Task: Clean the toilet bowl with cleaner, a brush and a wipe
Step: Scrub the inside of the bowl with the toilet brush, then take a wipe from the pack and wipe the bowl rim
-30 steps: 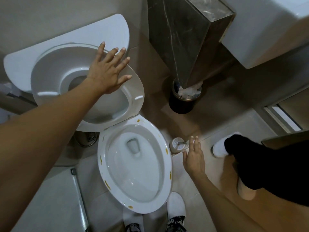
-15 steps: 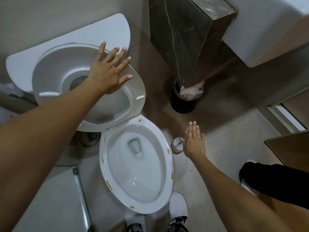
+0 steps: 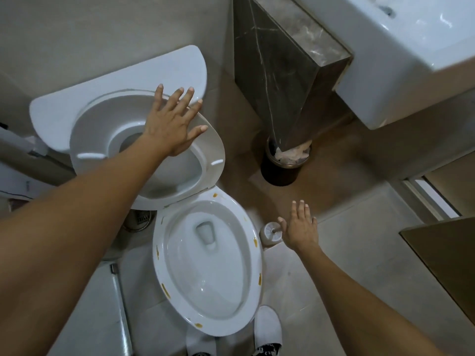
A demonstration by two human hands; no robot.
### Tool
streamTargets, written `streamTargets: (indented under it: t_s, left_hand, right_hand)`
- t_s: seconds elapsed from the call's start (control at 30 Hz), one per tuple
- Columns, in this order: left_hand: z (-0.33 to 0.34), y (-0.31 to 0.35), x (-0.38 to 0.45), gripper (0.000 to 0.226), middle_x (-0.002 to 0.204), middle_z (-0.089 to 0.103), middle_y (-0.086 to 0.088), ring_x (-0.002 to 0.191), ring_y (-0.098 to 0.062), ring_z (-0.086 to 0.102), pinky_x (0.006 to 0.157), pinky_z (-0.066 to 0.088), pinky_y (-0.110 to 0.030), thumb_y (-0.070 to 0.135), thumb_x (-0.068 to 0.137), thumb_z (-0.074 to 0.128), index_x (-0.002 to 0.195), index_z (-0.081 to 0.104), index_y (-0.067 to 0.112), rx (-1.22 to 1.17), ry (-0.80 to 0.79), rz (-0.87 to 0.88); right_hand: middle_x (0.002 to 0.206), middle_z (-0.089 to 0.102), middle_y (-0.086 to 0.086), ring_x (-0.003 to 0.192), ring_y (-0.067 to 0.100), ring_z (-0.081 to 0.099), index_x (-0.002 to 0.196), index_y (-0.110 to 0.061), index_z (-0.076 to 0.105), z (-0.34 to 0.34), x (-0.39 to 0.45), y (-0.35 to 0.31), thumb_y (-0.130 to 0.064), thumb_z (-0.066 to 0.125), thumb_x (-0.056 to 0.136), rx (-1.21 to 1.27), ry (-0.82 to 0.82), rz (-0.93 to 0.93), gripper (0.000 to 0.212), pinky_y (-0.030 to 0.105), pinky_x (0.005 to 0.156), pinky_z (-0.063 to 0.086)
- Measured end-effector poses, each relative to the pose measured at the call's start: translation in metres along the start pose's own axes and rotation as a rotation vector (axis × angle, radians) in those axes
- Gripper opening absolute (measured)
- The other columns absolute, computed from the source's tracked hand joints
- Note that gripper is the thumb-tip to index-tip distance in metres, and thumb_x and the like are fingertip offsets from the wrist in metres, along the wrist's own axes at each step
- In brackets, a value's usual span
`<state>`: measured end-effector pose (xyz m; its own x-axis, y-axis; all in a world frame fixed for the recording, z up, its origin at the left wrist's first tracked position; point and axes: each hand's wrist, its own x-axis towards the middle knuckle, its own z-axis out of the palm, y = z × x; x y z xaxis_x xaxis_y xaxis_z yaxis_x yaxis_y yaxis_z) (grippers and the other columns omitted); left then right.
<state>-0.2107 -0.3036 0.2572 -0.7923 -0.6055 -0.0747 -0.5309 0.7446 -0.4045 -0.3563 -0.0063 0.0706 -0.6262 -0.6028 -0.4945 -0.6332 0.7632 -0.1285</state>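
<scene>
A: Where are the hands?
B: The left hand [image 3: 171, 125], fingers spread wide, rests on the raised seat [image 3: 205, 160]. The right hand [image 3: 299, 228], open and holding nothing, hangs over the brush holder [image 3: 270, 233], just beside the toilet bowl [image 3: 208, 263].

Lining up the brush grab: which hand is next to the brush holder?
The right hand, open and low beside the bowl, its fingers at the brush holder on the floor. The left hand is up against the raised seat.
</scene>
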Motion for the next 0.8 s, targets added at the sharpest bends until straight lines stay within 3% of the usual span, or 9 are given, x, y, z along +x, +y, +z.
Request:
streamTargets:
  t_s: [0.13, 0.3, 0.5, 0.8]
  left_hand:
    - [-0.012, -0.007, -0.006, 0.076, 0.160, -0.005, -0.004, 0.147, -0.022, -0.004, 0.114, -0.010, -0.051, 0.062, 0.086, -0.001, 0.152, 0.001, 0.025, -0.116, -0.024, -0.037]
    - [-0.033, -0.015, -0.019, 0.069, 0.160, -0.007, -0.003, 0.147, -0.021, -0.005, 0.115, -0.008, -0.049, 0.058, 0.095, 0.012, 0.152, 0.000, 0.021, -0.233, -0.033, -0.118]
    - [-0.069, -0.028, -0.062, 0.067, 0.160, -0.007, -0.004, 0.147, -0.020, -0.006, 0.115, -0.007, -0.049, 0.055, 0.098, 0.014, 0.153, -0.001, 0.018, -0.332, -0.075, -0.253]
    - [-0.110, -0.030, -0.157, 0.064, 0.160, -0.006, -0.005, 0.147, -0.020, -0.006, 0.115, -0.005, -0.050, 0.048, 0.101, 0.019, 0.153, 0.003, 0.015, -0.519, -0.141, -0.523]
  right_hand:
    - [0.161, -0.002, 0.010, 0.149, 0.025, -0.003, 0.154, -0.012, 0.003, -0.048, 0.007, -0.011, -0.049, 0.021, 0.102, 0.008, -0.053, -0.046, 0.067, 0.045, 0.119, 0.008]
    - [0.161, 0.003, 0.011, 0.149, 0.025, -0.001, 0.154, -0.012, 0.007, -0.118, 0.006, -0.038, -0.048, 0.023, 0.102, 0.018, 0.010, -0.148, 0.065, 0.046, 0.118, 0.010]
    - [0.161, 0.005, 0.012, 0.149, 0.027, 0.001, 0.154, -0.011, 0.010, -0.191, -0.026, -0.068, -0.046, 0.023, 0.103, -0.009, 0.087, -0.244, 0.063, 0.046, 0.119, 0.011]
    - [0.161, 0.004, 0.011, 0.149, 0.027, 0.000, 0.154, -0.013, 0.009, -0.245, -0.083, -0.114, -0.046, 0.025, 0.102, -0.057, 0.101, -0.403, 0.063, 0.047, 0.119, 0.011]
